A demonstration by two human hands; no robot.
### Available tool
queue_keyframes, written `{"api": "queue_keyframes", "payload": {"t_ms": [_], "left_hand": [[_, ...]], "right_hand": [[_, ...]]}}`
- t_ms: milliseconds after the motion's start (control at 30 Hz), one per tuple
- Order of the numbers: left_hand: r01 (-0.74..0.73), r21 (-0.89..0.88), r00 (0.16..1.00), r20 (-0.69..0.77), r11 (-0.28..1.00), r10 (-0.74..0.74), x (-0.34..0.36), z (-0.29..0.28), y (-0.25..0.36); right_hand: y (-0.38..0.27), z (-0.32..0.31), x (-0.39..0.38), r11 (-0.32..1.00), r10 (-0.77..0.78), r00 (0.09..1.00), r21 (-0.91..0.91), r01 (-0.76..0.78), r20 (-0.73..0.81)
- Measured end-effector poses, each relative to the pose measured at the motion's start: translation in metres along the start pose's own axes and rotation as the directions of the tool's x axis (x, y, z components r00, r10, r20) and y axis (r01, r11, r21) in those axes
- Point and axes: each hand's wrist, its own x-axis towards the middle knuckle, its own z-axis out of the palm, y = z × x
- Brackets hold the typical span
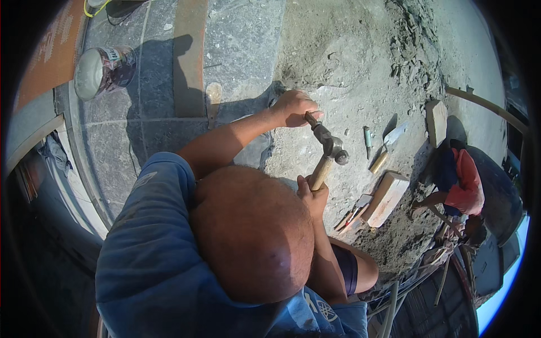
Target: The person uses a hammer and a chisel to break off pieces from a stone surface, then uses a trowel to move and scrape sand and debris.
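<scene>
My left hand [295, 108] is closed round a tool whose blunt end [309, 117] pokes out beside the thumb; the rest of it is hidden, and it may be a chisel. In my right hand [314, 194] is the wooden handle of a hammer [320, 173]. The dark metal hammer head, with a rounded knob at one end, lies close against the tool's blunt end; whether they touch I cannot tell. Both hands are over the border between grey tiles [239, 53] and rough, dusty mortar [338, 107].
To the right lie a green-handled tool [368, 141], a trowel [378, 161], wooden blocks [386, 200] [437, 124] and several slim tools [354, 214]. Leftward are a scraper [213, 101] and a plastic jar [107, 70]. A person in a red shirt [468, 183] bends at far right.
</scene>
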Motion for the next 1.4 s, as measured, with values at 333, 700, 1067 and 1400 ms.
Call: {"api": "queue_keyframes", "payload": {"t_ms": [333, 700, 1067, 1400], "left_hand": [[0.064, -0.037, 0.998, 0.009, 0.997, -0.064, -0.003, -0.002, -0.003], [0.056, 0.053, 0.997, -0.051, 0.997, -0.053, -0.005, -0.001, -0.008], [-0.011, -0.007, 1.000, -0.013, 1.000, 0.011, -0.014, 0.003, 0.001], [-0.130, 0.136, 0.955, 0.283, 0.982, 0.087, -0.039, -0.008, -0.001]], "right_hand": [[-0.207, -0.153, -0.047, 0.329, -0.679, 0.381, 0.205, 0.922, -0.628], [-0.114, -0.066, -0.009, 0.905, -0.145, 0.952, 0.352, 0.238, -0.271], [-0.018, 0.009, -0.002, 0.945, 0.172, 0.983, 0.271, -0.181, 0.057], [-0.065, -0.052, 0.011, 0.943, -0.050, 0.964, 0.306, 0.132, -0.261]]}}
